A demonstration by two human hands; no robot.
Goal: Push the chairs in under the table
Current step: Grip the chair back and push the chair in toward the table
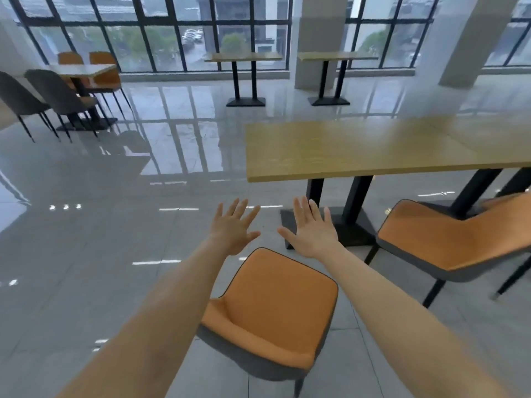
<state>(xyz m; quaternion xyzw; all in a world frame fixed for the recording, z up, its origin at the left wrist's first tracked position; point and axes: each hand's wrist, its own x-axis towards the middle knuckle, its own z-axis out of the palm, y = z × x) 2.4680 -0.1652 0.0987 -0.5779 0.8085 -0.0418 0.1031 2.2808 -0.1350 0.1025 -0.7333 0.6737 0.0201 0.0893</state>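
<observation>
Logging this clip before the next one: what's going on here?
A person stands behind an orange chair with both arms stretched out. The left hand and right hand are open, fingers spread, touching nothing. That chair sits back from the wooden table, not pushed in. A second orange chair to the right is also pulled out.

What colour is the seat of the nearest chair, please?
Orange seat, with a grey outer shell, seen in the head view.

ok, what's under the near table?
Under the near table: black legs on a flat base, bare floor. No chair tucked in. The tabletop hides the farther underside.
</observation>
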